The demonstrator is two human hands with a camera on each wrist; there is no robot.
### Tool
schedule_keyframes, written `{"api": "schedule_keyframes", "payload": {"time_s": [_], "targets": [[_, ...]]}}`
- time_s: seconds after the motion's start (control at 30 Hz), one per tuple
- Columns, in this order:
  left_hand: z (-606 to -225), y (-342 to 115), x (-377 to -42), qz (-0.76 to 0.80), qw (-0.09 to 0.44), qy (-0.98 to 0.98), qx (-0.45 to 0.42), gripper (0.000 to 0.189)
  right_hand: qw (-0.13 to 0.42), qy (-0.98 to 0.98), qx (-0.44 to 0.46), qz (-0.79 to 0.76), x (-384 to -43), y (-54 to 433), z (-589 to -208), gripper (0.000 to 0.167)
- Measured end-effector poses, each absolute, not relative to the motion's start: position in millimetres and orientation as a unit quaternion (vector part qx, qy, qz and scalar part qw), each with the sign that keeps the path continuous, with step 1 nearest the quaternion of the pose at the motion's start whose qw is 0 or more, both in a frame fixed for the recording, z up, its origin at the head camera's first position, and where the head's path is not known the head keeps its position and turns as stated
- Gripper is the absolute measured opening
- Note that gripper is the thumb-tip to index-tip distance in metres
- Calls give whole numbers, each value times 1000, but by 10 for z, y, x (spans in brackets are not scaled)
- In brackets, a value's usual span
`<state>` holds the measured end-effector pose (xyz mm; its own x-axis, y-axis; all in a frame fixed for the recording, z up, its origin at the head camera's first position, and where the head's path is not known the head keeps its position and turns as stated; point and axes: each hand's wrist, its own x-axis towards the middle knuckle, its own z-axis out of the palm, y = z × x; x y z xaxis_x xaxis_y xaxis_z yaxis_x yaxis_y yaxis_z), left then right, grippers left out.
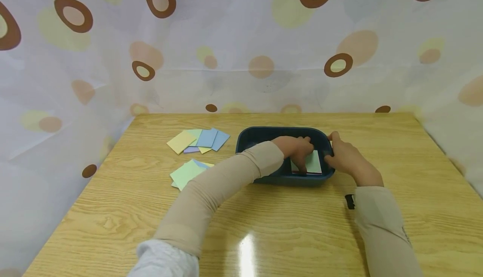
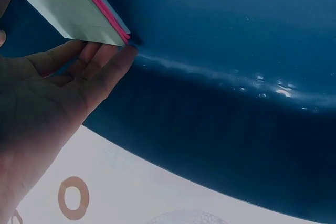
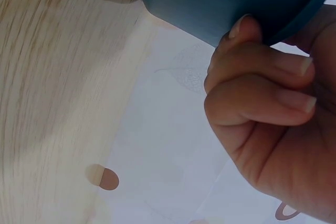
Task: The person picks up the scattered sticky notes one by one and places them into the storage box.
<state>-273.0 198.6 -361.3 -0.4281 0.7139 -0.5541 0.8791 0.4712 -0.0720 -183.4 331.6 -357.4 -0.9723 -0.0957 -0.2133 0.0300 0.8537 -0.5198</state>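
A dark blue plastic bin point(image 1: 294, 180) stands on the wooden table. Inside its right part lies a small stack of sticky notes point(image 1: 314, 161), pale green on top. Pink and blue layers show along the stack's edge point(image 2: 110, 17) in the left wrist view. My left hand point(image 1: 297, 148) reaches down into the bin and spans the stack, thumb on the near side and fingers at the far edge. With my right hand point(image 1: 349, 158) I grip the bin's right rim; in the right wrist view its fingers point(image 3: 257, 90) curl against the outer wall.
Left of the bin, yellow, green, blue and purple sticky notes point(image 1: 181, 142) lie fanned out. A second group, with a green note point(image 1: 186, 174) on top, lies nearer, partly behind my left sleeve point(image 1: 219, 180). A patterned curtain point(image 1: 241, 88) surrounds the table's back and sides.
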Motion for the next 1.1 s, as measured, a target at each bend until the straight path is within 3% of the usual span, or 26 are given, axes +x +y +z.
{"api": "schedule_keyframes", "payload": {"time_s": [0.53, 0.73, 0.97, 1.1], "targets": [[-3569, 1891, -2729, -198, 205, 845, 452, 82, 117, 958, -34, -259, -1909, 3292, -3565, 58], [-3433, 1687, -2766, -166, 186, 855, 455, 75, 118, 959, -34, -255, -1919, 3328, -3576, 59], [-3190, 982, -2959, 24, 149, 873, 464, 55, 117, 961, -34, -247, -1914, 3420, -3576, 61], [-3053, 292, -3120, 121, 119, 899, 403, 46, 120, 962, -31, -242, -1913, 3457, -3574, 61]]}}
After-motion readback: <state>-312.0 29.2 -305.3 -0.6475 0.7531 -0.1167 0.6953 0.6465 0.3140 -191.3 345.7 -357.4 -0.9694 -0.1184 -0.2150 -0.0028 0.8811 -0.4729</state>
